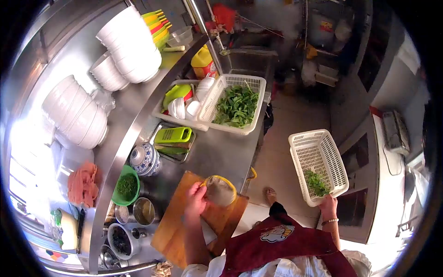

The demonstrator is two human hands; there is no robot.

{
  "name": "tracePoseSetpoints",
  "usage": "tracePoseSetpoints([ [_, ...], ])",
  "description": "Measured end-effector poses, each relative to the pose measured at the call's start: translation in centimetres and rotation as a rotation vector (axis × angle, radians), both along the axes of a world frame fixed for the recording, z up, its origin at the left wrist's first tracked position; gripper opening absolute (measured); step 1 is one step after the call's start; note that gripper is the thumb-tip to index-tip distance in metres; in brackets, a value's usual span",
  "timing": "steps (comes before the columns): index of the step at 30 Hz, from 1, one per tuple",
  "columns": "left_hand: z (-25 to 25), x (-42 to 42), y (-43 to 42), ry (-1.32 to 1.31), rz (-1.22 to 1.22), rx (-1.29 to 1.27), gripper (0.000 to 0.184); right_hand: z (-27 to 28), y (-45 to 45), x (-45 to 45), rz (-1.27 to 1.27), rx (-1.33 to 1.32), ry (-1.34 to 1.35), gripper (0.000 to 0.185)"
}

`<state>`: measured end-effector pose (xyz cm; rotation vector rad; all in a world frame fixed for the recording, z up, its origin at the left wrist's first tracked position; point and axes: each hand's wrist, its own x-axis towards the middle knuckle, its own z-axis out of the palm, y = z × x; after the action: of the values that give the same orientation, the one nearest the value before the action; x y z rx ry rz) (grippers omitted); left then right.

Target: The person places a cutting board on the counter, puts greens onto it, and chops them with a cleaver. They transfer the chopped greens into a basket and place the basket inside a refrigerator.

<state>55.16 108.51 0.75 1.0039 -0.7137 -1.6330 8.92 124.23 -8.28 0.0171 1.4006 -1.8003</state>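
My left hand (196,199) is closed on the edge of a round yellow-rimmed bowl (220,191), greyish-brown inside; whether it is solid or mesh I cannot tell. The bowl is over a wooden cutting board (173,226) on the steel counter. Under my left forearm, part of a flat greyish blade-like thing (208,232) shows on the board. Out to the right, my right hand (328,207) grips the near end of a white plastic basket (318,147), held tilted above the floor. A small bunch of leafy greens (316,183) lies in the basket's near end.
Another white basket (217,104) with leafy greens stands at the counter's far end. Beside it are a tray of bowls (176,109), a green grater (173,135) and a blue-white lidded jar (145,159). A green bowl (121,196) holds chopped greens. White stacked bowls (131,46) line the shelf.
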Motion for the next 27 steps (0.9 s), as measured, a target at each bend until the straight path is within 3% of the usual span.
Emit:
tracePoseSetpoints([
  [2, -1.6, 0.7, -2.6, -0.494, -0.252, -0.023, 0.011, -8.6, -1.7, -4.8, 0.113, 0.086, 0.169, 0.038],
  [3, 1.0, -0.9, -4.0, -0.738, -0.379, -0.032, 0.012, -9.2, -3.7, -5.2, 0.185, 0.104, 0.302, 0.037],
  [4, 3.6, -3.2, -4.5, -1.077, -0.228, -0.419, 0.013, -9.4, -5.8, -6.4, 0.163, 0.148, 0.143, 0.034],
  [5, 5.9, -4.7, -6.4, -1.009, -0.191, -0.467, 0.012, -7.8, -8.4, -6.6, 0.126, 0.192, -0.016, 0.032],
  [10, 18.1, -10.8, -18.9, -0.868, 0.161, -0.716, 0.013, -6.8, -18.3, -9.4, 0.159, 0.172, 0.017, 0.031],
  [12, 23.3, -11.6, -25.8, -0.974, 0.317, -0.803, 0.015, -7.1, -21.5, -10.6, 0.153, 0.112, -0.010, 0.024],
  [13, 25.7, -11.2, -29.1, -0.947, 0.316, -0.808, 0.018, -7.2, -23.1, -11.1, 0.146, 0.094, -0.013, 0.021],
  [14, 28.0, -11.5, -31.8, -0.719, 0.298, -0.748, 0.020, -6.4, -24.2, -11.1, 0.129, 0.099, 0.004, 0.020],
  [16, 31.0, -9.6, -38.5, -0.624, 0.274, -0.835, 0.024, -5.3, -26.4, -11.4, 0.089, 0.099, 0.035, 0.017],
  [17, 32.6, -10.0, -40.6, -0.645, 0.395, -0.847, 0.023, -5.7, -26.8, -11.9, 0.114, 0.105, 0.029, 0.014],
  [20, 34.6, -8.7, -47.9, -0.556, 0.342, -0.662, 0.024, -8.2, -27.1, -14.6, 0.187, 0.114, 0.001, 0.008],
  [23, 33.3, -5.1, -54.3, -1.292, 0.475, -0.434, 0.030, -10.9, -26.7, -16.5, 0.197, 0.146, -0.042, 0.010],
  [26, 30.3, -1.5, -57.8, -1.302, 0.539, -0.633, 0.033, -12.6, -25.9, -16.8, 0.234, 0.169, 0.111, 0.004],
  [27, 30.3, -2.0, -57.7, -1.480, 0.592, -0.558, 0.033, -13.4, -25.6, -17.4, 0.365, 0.139, 0.263, 0.004],
])
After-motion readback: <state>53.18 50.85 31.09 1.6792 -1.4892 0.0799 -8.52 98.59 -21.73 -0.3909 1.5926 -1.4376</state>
